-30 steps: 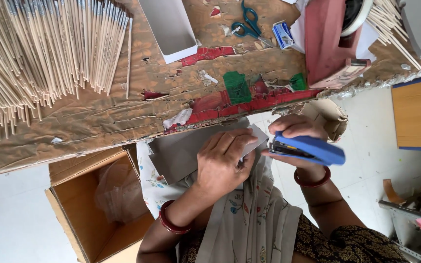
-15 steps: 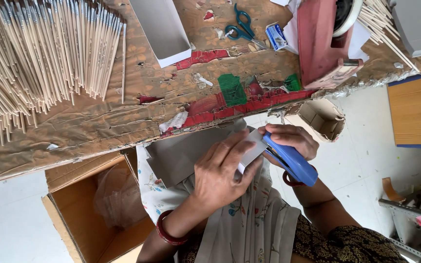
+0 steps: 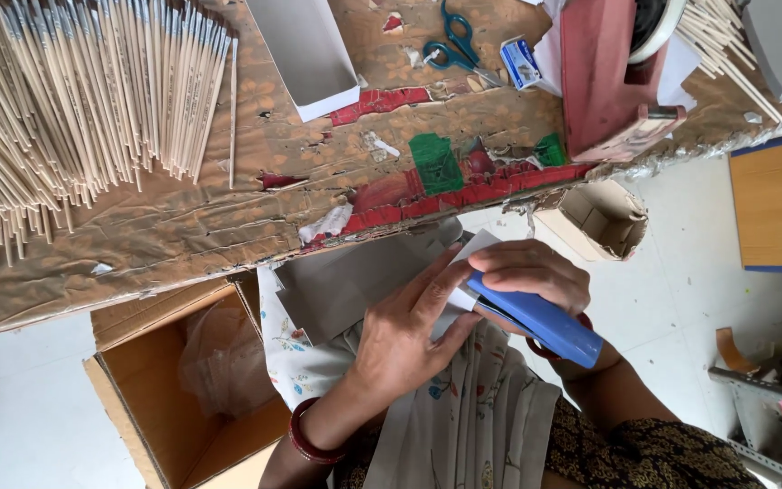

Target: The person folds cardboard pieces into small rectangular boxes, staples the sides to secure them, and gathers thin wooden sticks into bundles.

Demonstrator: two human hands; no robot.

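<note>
Your right hand (image 3: 531, 272) is wrapped around a blue stapler (image 3: 536, 317), its nose set on the edge of a grey card (image 3: 364, 281). Your left hand (image 3: 405, 340) lies flat on that card, fingers out, thumb pinching the white flap beside the stapler. The card sits on your lap, just below the edge of the worn table (image 3: 228, 226). On the table lie wooden sticks (image 3: 65, 109), scissors (image 3: 454, 41) and a red tape holder (image 3: 604, 72). An open carton (image 3: 174, 398) stands on the floor to your left.
</note>
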